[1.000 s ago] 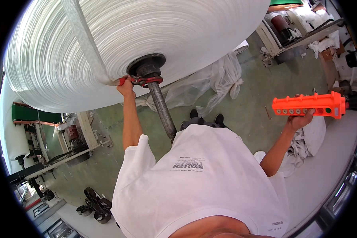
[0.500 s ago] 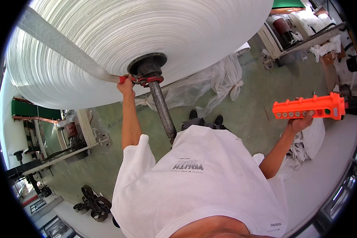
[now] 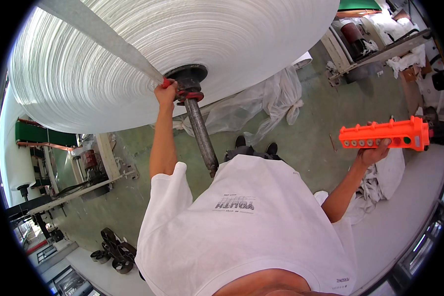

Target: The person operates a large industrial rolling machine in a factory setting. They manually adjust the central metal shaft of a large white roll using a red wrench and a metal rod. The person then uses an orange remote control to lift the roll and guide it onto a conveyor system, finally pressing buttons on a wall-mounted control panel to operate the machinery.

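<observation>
A grey lifting strap (image 3: pixel 108 30) comes down from the upper left to a red end piece (image 3: pixel 166 83). My left hand (image 3: pixel 165 92) is closed round that end, beside the black hub (image 3: pixel 187 79) of a huge white roll (image 3: pixel 261 34). A red hook or ring (image 3: pixel 191 95) circles the steel shaft (image 3: pixel 201 135) just below the hub; how it joins the strap is hidden by my hand. Off to the right, my right hand (image 3: pixel 374 154) grips an orange remote control box (image 3: pixel 382 134) from below, with a row of round buttons along its side.
Clear plastic sheeting (image 3: pixel 251 106) lies bunched on the green floor under the roll. Machine frames stand at the left (image 3: pixel 91 167) and upper right (image 3: pixel 352 39). Several black rings (image 3: pixel 118 254) sit at the lower left. White cloth (image 3: pixel 380 180) lies below the remote.
My left hand has moved up and right, closer to the hub, carrying the strap end with it. The strap now runs steeper. My right hand and the remote have stayed put.
</observation>
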Demonstrator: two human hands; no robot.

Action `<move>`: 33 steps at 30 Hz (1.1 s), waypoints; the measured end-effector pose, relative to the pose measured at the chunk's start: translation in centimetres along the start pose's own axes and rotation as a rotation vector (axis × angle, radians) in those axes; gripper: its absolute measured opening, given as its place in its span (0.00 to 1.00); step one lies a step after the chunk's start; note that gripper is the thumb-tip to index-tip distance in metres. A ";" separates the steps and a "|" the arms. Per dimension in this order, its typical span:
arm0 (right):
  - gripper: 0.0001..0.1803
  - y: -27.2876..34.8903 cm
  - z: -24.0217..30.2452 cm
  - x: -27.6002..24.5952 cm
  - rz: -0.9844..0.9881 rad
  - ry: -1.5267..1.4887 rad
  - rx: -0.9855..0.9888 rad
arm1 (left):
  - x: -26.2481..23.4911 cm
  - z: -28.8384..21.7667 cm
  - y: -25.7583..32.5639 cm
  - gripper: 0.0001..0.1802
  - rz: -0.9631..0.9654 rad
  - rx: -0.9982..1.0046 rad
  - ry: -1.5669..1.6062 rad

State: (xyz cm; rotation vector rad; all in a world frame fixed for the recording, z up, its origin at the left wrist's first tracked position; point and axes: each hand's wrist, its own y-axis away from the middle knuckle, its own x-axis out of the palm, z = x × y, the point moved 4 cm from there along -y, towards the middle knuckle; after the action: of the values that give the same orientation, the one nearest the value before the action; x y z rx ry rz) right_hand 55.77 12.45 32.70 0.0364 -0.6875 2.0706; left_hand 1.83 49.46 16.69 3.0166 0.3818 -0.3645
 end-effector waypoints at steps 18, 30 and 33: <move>0.31 -0.6 0.5 0.4 0.063 0.028 -0.038 | 0.2 -0.8 1.3 0.05 0.085 -0.033 -0.132; 0.30 -1.0 -0.8 0.4 0.223 -0.048 -0.019 | 0.2 -0.7 2.9 0.26 0.011 0.141 -0.243; 0.30 -1.2 -1.1 -0.1 0.242 -0.099 -0.013 | -1.7 3.1 5.7 0.40 -0.113 0.221 -0.344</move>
State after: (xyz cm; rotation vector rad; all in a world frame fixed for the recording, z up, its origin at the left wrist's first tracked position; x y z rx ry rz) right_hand 57.00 13.35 32.31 0.0507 -0.7985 2.3078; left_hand 1.00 43.21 14.33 3.0583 0.5113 -0.9768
